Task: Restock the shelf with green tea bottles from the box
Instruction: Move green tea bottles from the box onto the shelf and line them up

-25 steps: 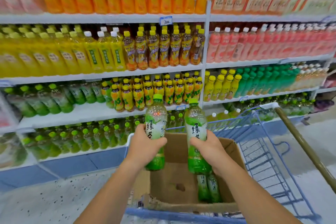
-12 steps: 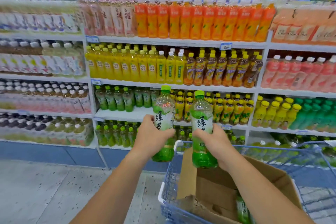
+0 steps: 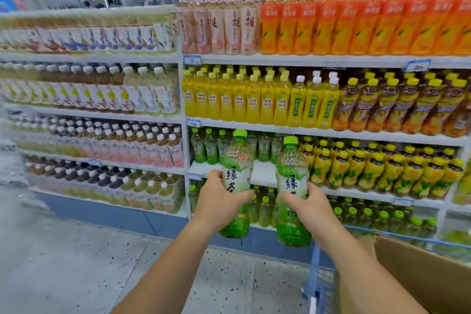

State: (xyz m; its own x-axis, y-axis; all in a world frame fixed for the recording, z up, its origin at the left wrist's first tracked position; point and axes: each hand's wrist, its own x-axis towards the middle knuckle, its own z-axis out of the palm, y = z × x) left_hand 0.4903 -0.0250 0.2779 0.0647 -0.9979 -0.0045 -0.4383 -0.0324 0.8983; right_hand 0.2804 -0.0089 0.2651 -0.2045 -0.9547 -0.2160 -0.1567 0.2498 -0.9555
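Stocked racks fill the view. The third shelf [image 3: 265,173] has a bare white strip along its front edge, with a back row of green bottles [image 3: 209,145] behind it and yellow bottles [image 3: 356,168] packed to its right. Open speckled floor [image 3: 76,262] spreads to the left. The cardboard box [image 3: 420,275] sits at the lower right in a blue cart [image 3: 316,262]. The hands are apart. The left hand [image 3: 219,201] grips the left green tea bottle [image 3: 237,158], and the right hand [image 3: 313,209] grips the right green tea bottle [image 3: 290,160]. Both bottles are upright before the bare strip.
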